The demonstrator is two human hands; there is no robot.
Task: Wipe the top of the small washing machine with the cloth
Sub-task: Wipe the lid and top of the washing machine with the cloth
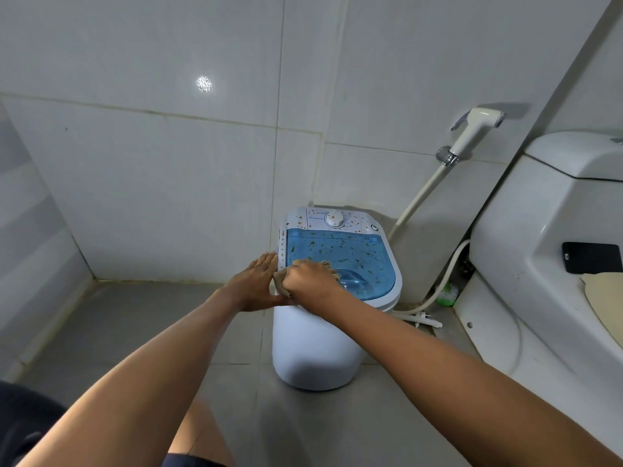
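Grey floor tiles (111, 332) and pale wall tiles (168, 180) are seen at the left, and then the left hand (254, 284) is met, laid flat with fingers straight and close together against the left edge of the small washing machine (313, 348), nothing being held in it. Just beside it, touching at the near left corner of the machine's top, the right hand (308, 281) is closed into a fist around a brown cloth (281, 279), whose frayed end is pressed onto the blue lid (354, 254). The lid is seen to be translucent and scattered with small brownish specks, as is the white control panel (317, 217) along the far edge, where a round dial (334, 219) is set. The machine is stood on the floor in the corner of the room. Further right, a white sprayer (473, 129) is hung on the wall with its hose (418, 197) running down behind the machine. At the far right a toilet (539, 230) is seen, with a dark phone (591, 261) rested on its ledge beside the cistern.
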